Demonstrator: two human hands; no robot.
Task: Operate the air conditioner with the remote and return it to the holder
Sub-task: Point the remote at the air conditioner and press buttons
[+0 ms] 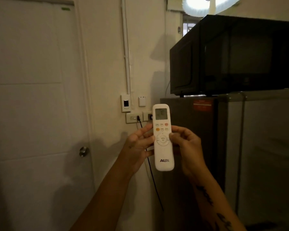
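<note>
Both hands share the grip on a white AUX air-conditioner remote (163, 139), held upright in front of the chest. The left hand (138, 147) cups its left edge, fingers curling behind the body. The right hand (187, 144) pinches the right edge, and its thumb (171, 135) rests at the right side of the round button pad, as if pressing or about to press.

The remote's long axis runs nearly vertical, with the display end up and the logo end down, leaning slightly to the left at the top. Its face is turned toward the wearer.

Above and just left of the remote, a small white wall holder (142, 101) is mounted on the wall, beside a switch panel (125, 103) and above power sockets (132, 117). A fridge (257, 147) with a black microwave (232, 55) on top stands to the right. The air conditioner is not in view.

The holder probably lies up and to the left, nearer the left hand, so the remote likely slides in logo end first.
</note>
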